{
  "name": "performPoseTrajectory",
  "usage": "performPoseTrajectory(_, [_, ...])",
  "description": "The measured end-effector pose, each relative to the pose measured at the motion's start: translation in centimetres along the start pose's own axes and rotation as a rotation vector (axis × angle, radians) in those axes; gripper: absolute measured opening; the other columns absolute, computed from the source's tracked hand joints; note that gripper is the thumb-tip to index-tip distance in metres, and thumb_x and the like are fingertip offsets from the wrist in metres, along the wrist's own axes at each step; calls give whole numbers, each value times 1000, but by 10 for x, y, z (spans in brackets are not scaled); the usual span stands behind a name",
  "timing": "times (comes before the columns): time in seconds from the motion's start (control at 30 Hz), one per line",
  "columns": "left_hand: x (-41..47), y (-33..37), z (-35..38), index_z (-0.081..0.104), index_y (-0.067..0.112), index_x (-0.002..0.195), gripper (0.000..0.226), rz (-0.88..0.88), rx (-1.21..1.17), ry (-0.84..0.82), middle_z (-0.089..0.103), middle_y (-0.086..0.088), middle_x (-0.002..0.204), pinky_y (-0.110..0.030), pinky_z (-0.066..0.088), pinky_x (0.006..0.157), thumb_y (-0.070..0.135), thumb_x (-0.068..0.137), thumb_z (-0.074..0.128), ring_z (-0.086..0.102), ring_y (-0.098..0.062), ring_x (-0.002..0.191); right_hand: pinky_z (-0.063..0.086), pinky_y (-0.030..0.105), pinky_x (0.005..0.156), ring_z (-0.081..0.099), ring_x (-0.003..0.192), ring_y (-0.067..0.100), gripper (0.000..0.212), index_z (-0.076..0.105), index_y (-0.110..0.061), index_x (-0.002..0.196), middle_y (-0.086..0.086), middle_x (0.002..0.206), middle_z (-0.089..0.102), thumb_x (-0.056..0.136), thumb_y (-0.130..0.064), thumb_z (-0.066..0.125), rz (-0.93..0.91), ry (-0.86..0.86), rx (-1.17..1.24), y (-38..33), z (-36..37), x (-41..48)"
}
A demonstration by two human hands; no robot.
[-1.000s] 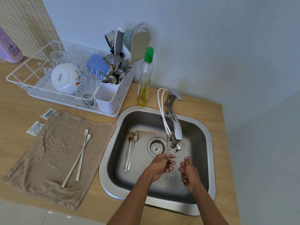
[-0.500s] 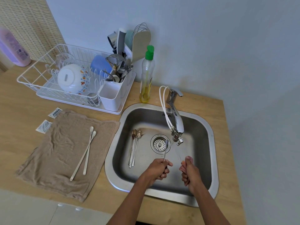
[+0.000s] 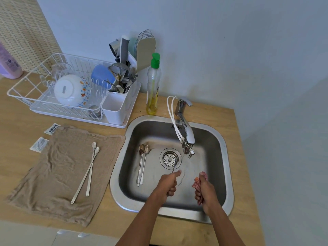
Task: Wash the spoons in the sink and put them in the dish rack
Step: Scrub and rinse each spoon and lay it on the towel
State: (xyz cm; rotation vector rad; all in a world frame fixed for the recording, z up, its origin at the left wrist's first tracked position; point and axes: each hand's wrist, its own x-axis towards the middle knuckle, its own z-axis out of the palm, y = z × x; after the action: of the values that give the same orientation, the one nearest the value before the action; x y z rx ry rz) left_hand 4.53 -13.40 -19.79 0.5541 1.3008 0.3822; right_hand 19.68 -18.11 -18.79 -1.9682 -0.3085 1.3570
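Over the steel sink [image 3: 228,157], my left hand [image 3: 168,183] grips a metal spoon [image 3: 174,164] by its handle, the bowl end pointing up toward the drain. My right hand [image 3: 204,189] grips a pink scrubbing cloth [image 3: 199,181] beside it, apart from the spoon. Two more metal spoons [image 3: 142,162] lie side by side on the sink floor at the left. Two long pale spoons [image 3: 89,171] lie on the brown towel [image 3: 58,174]. The white dish rack [image 3: 35,89] stands at the back left with a cutlery holder [image 3: 115,107] at its right end.
The faucet [image 3: 185,130] reaches over the sink with water running from it. A dish soap bottle [image 3: 153,86] stands behind the sink. A bowl [image 3: 71,90], a blue cup [image 3: 102,76] and several utensils fill the rack. Two small packets [image 3: 45,137] lie by the towel.
My left hand drew back from under the faucet toward me, and the spoon it holds now sticks up in view. My right hand stayed with the pink cloth.
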Motion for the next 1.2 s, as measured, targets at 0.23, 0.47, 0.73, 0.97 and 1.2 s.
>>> performPoseTrajectory(0.23, [31, 35, 14, 37, 21, 57, 39, -7, -347, -169, 22, 5, 46, -18, 17, 37, 23, 95, 44, 19, -9, 40, 28, 22, 40, 39, 38, 16, 50, 64, -7, 88, 4, 46, 44, 99, -52, 46, -25, 16, 4, -8, -1, -1])
performPoseTrajectory(0.47, [45, 51, 26, 35, 19, 52, 36, -14, -536, -330, 19, 4, 41, -19, 12, 35, 23, 87, 41, 15, -9, 36, 34, 24, 42, 43, 40, 15, 57, 67, 1, 99, 6, 50, 48, 99, -51, 44, -34, 36, -1, -11, -6, 6])
performPoseTrajectory(0.73, [39, 45, 32, 36, 18, 56, 31, -7, -598, -402, 20, 4, 42, -20, 7, 38, 22, 86, 43, 13, -8, 37, 34, 22, 40, 42, 41, 15, 55, 64, 2, 109, 7, 50, 47, 100, -49, 45, -11, 32, 24, -10, -14, 14])
performPoseTrajectory(0.97, [24, 34, 27, 38, 17, 57, 30, -30, -616, -405, 20, 5, 43, -18, 7, 36, 22, 87, 42, 14, -8, 36, 32, 23, 41, 41, 40, 16, 55, 63, 3, 105, 6, 48, 46, 100, -48, 46, -19, 5, 15, -11, -14, 17])
performPoseTrajectory(1.2, [-8, 19, 2, 33, 19, 59, 29, -41, -614, -466, 19, 7, 42, -19, 9, 32, 22, 87, 42, 13, -6, 36, 29, 22, 40, 40, 38, 17, 50, 61, -6, 81, 6, 46, 45, 100, -50, 46, -2, -23, -10, -7, -11, 11])
